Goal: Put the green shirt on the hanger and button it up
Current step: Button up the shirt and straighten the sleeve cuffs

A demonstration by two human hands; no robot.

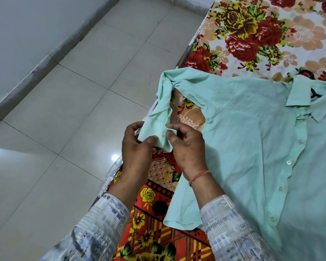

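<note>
The pale green shirt (252, 140) lies front up on the bed, its front closed with white buttons (288, 162) down the placket. Its collar (299, 95) points to the upper right, and a dark piece shows inside the neck (313, 92); whether it is the hanger I cannot tell. One sleeve (164, 102) bends back toward me at the bed's edge. My left hand (135, 147) and my right hand (186, 147) both pinch the sleeve's cuff (156, 132) between thumb and fingers.
The bed carries a floral sheet (252, 34) of red, orange and cream. Its left edge (158, 102) runs diagonally beside a pale tiled floor (73, 110). A grey wall base (45, 53) crosses the upper left.
</note>
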